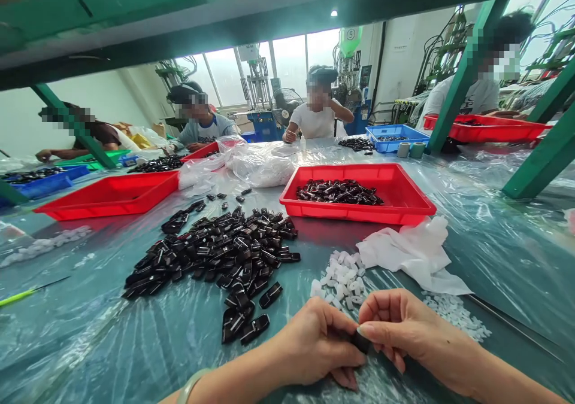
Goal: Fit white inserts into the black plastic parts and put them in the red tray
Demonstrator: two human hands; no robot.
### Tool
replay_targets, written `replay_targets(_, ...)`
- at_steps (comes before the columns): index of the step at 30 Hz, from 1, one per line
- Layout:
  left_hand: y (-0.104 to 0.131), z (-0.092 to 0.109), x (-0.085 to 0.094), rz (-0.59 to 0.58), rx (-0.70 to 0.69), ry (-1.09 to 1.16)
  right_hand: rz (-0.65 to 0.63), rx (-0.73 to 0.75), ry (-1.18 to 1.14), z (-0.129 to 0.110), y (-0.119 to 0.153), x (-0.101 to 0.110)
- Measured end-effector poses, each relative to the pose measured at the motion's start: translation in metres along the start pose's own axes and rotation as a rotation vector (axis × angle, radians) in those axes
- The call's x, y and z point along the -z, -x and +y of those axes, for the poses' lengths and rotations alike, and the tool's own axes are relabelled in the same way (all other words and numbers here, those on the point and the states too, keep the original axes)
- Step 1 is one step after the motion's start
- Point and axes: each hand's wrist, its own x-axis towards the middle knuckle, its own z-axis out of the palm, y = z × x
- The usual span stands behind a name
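Note:
My left hand (321,344) grips a small black plastic part (360,341) between thumb and fingers. My right hand (399,329) meets it there, thumb and fingertips pinched at the part's upper end; whether a smaller piece sits in that pinch is hidden. Just beyond my hands lies a heap of white translucent plastic pieces (341,275). Smaller clear bits (458,315) are scattered to the right of my right hand. A large pile of glossy black plastic parts (220,248) spreads over the sheet to the left.
A red tray (359,217) partly filled with black parts stands ahead, another red tray (112,197) at left. White cloth (411,254), a thin metal rod (516,323) and a green-handled pick (20,296) lie on the plastic-covered table. Green posts (467,75) and an overhead beam frame several co-workers.

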Motion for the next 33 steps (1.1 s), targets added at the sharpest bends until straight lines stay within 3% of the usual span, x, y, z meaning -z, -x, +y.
replay_targets(4, 0.002, 0.012, 0.007, 0.096, -0.047, 0.041, -0.005, 0.018, -0.045, 0.003, -0.003, -0.002)
replay_targets(10, -0.004, 0.053, 0.023, 0.205, -0.074, -0.042, -0.004, -0.024, -0.051, 0.006, -0.009, -0.006)
replay_targets(16, -0.054, 0.115, 0.040, 0.361, -0.097, -0.199, 0.043, 0.022, 0.012, 0.007, -0.007, -0.008)
replay_targets(19, -0.079, 0.151, 0.044, 0.434, -0.165, -0.254, -0.002, 0.054, 0.043, 0.010, -0.010, -0.006)
replay_targets(22, -0.090, 0.170, 0.046, 0.463, -0.251, -0.320, -0.061, 0.055, 0.077, 0.013, -0.014, -0.004)
replay_targets(24, -0.088, 0.168, 0.048, 0.465, -0.279, -0.388, -0.052, 0.070, 0.086, 0.013, -0.015, -0.004)
replay_targets(27, -0.068, 0.144, 0.055, 0.462, -0.275, -0.542, -0.041, 0.083, 0.095, 0.011, -0.011, -0.006)
replay_targets(33, 0.019, 0.065, 0.060, 0.535, -0.296, -0.919, -0.050, 0.133, 0.124, 0.009, -0.005, -0.008)
